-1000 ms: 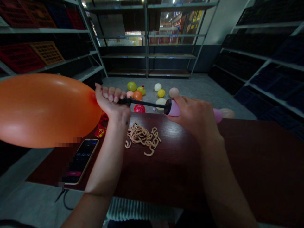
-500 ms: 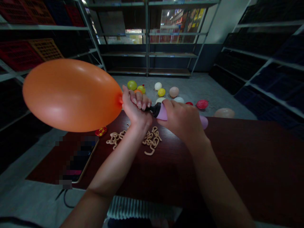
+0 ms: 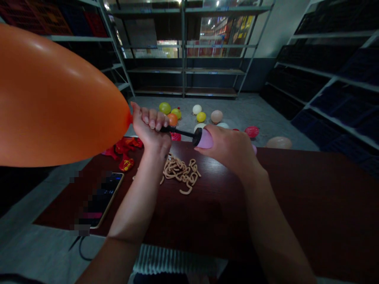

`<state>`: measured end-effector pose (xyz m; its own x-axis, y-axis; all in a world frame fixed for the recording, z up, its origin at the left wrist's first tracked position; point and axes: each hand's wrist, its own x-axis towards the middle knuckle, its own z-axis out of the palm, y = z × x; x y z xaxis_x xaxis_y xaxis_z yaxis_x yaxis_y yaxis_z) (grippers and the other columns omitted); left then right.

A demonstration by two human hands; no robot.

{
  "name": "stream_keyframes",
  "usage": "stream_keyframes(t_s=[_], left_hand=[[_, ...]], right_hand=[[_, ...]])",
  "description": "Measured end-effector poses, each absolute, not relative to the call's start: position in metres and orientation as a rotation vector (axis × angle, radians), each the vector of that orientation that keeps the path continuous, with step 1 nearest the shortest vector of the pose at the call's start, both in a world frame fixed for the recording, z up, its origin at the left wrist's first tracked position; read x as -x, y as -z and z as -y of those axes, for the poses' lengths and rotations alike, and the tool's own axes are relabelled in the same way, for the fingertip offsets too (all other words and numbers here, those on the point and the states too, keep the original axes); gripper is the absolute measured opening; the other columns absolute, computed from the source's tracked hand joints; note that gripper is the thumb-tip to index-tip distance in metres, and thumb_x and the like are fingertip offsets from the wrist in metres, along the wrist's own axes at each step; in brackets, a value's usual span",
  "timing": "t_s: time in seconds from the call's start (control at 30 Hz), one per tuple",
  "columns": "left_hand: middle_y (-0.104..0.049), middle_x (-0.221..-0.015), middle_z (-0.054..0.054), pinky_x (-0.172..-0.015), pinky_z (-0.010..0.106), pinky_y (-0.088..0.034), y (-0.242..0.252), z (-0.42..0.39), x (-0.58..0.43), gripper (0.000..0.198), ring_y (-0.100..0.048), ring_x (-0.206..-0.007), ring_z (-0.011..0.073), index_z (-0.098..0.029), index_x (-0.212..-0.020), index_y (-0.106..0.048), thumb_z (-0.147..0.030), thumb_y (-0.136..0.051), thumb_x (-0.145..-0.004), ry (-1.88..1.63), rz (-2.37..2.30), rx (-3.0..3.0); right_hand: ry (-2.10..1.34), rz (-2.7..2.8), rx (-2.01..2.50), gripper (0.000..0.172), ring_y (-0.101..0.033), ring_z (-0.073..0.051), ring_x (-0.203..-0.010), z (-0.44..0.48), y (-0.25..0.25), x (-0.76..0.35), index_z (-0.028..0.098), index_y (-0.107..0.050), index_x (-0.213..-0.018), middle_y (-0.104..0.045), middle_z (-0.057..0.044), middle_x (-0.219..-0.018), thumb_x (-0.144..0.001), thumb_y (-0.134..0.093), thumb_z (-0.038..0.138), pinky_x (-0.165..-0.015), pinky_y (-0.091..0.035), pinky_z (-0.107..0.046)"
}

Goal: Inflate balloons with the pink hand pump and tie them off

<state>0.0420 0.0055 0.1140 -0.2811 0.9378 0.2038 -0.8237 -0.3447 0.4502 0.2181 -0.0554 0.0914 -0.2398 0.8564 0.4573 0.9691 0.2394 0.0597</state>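
A large inflated orange balloon (image 3: 62, 106) fills the left side, running past the frame's edge. My left hand (image 3: 152, 128) is closed around its neck and the end of a balloon pump next to it. From that fist a thin black rod (image 3: 184, 133) runs to the black collar of the pump's pinkish-purple barrel (image 3: 206, 139). Wrapped round the barrel is my right hand (image 3: 231, 148), with the barrel's far end just showing behind it. The balloon's mouth is hidden inside my left hand. Below my hands, tan curly strands (image 3: 180, 171) lie piled on the table.
On the dark brown table (image 3: 296, 205) are red uninflated balloons (image 3: 127, 163) and a phone (image 3: 106, 197) at left. Several inflated balloons, one of them yellow (image 3: 201, 117), lie on the floor beyond the far edge. Metal shelves (image 3: 183, 71) stand behind, with crates on side racks.
My left hand has moved left, away from my right, drawing out the pump's black rod. The orange balloon moved left with it and looks larger. My right hand stayed nearly in place.
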Motion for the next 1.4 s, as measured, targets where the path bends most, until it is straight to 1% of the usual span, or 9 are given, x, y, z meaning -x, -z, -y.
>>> stream_keyframes(t_s=[0.17,0.3,0.4,0.47,0.6,0.7,0.87,1.13,1.4], left_hand=[[-0.022,-0.038,-0.004,-0.040,0.026,-0.026,-0.112,-0.019,-0.015,0.069,-0.023,-0.031,0.0074,-0.019,-0.052,-0.021,-0.054,-0.049,-0.105,-1.898,-0.282,-0.527],[-0.019,-0.038,-0.006,-0.038,0.023,-0.022,-0.120,-0.018,-0.006,0.063,-0.020,-0.029,0.0066,-0.018,-0.054,-0.021,-0.040,-0.038,-0.111,-1.961,-0.295,-0.382],[-0.017,-0.038,-0.006,-0.038,0.022,-0.020,-0.121,-0.019,-0.005,0.060,-0.017,-0.029,0.0062,-0.018,-0.055,-0.020,-0.033,-0.028,-0.113,-1.985,-0.255,-0.333],[-0.017,-0.039,-0.006,-0.039,0.024,-0.022,-0.115,-0.022,-0.005,0.062,-0.018,-0.030,0.0069,-0.018,-0.054,-0.018,-0.036,-0.034,-0.111,-1.985,-0.277,-0.435],[-0.020,-0.040,-0.003,-0.043,0.027,-0.027,-0.101,-0.030,-0.003,0.070,-0.023,-0.034,0.0087,-0.017,-0.054,-0.013,-0.047,-0.053,-0.103,-1.940,-0.423,-0.685],[-0.022,-0.039,-0.003,-0.043,0.026,-0.029,-0.099,-0.028,-0.009,0.069,-0.025,-0.034,0.0085,-0.017,-0.055,-0.015,-0.051,-0.050,-0.104,-1.935,-0.429,-0.627],[-0.022,-0.039,-0.004,-0.041,0.023,-0.028,-0.107,-0.014,-0.032,0.062,-0.023,-0.032,0.0071,-0.017,-0.056,-0.019,-0.043,-0.034,-0.111,-1.939,-0.352,-0.401],[-0.018,-0.042,-0.006,-0.038,0.023,-0.025,-0.102,0.008,-0.076,0.069,-0.019,-0.033,0.0071,-0.019,-0.054,-0.019,-0.053,-0.052,-0.103,-1.877,-0.350,-0.476],[-0.017,-0.040,-0.007,-0.036,0.022,-0.025,-0.104,0.008,-0.078,0.071,-0.019,-0.031,0.0066,-0.019,-0.053,-0.018,-0.057,-0.053,-0.102,-1.799,-0.373,-0.487]], right_hand=[[0.447,2.207,1.673,0.035,-0.070,-0.025,-0.088,0.053,-0.096,-0.235,0.020,-0.065,-0.107,-0.076,-0.008,-0.103,-0.090,-0.065,0.050,-0.063,-0.036,-0.031],[0.428,2.212,1.673,0.030,-0.069,-0.026,-0.092,0.054,-0.099,-0.244,0.020,-0.064,-0.107,-0.075,-0.009,-0.110,-0.091,-0.065,0.046,-0.066,-0.036,-0.033],[0.459,2.194,1.686,0.029,-0.068,-0.026,-0.091,0.055,-0.098,-0.245,0.022,-0.064,-0.107,-0.076,-0.009,-0.109,-0.092,-0.062,0.046,-0.067,-0.037,-0.034],[0.486,2.189,1.703,0.029,-0.067,-0.026,-0.090,0.055,-0.097,-0.245,0.022,-0.064,-0.107,-0.076,-0.009,-0.108,-0.092,-0.062,0.047,-0.067,-0.036,-0.034],[0.597,2.183,1.745,0.032,-0.067,-0.027,-0.086,0.054,-0.096,-0.243,0.018,-0.064,-0.113,-0.075,-0.012,-0.107,-0.091,-0.063,0.042,-0.067,-0.036,-0.034],[0.671,2.173,1.739,0.036,-0.067,-0.027,-0.088,0.053,-0.096,-0.244,0.016,-0.063,-0.119,-0.074,-0.013,-0.106,-0.090,-0.064,0.038,-0.069,-0.036,-0.034],[0.690,2.176,1.697,0.038,-0.066,-0.028,-0.091,0.053,-0.094,-0.237,0.014,-0.063,-0.121,-0.073,-0.015,-0.107,-0.089,-0.063,0.034,-0.072,-0.038,-0.034],[0.615,2.203,1.723,0.031,-0.065,-0.027,-0.087,0.061,-0.091,-0.205,0.016,-0.065,-0.113,-0.073,-0.015,-0.100,-0.091,-0.057,0.038,-0.069,-0.038,-0.033],[0.601,2.189,1.666,0.032,-0.066,-0.024,-0.084,0.057,-0.085,-0.201,0.017,-0.064,-0.109,-0.074,-0.011,-0.096,-0.094,-0.053,0.042,-0.064,-0.036,-0.031]])
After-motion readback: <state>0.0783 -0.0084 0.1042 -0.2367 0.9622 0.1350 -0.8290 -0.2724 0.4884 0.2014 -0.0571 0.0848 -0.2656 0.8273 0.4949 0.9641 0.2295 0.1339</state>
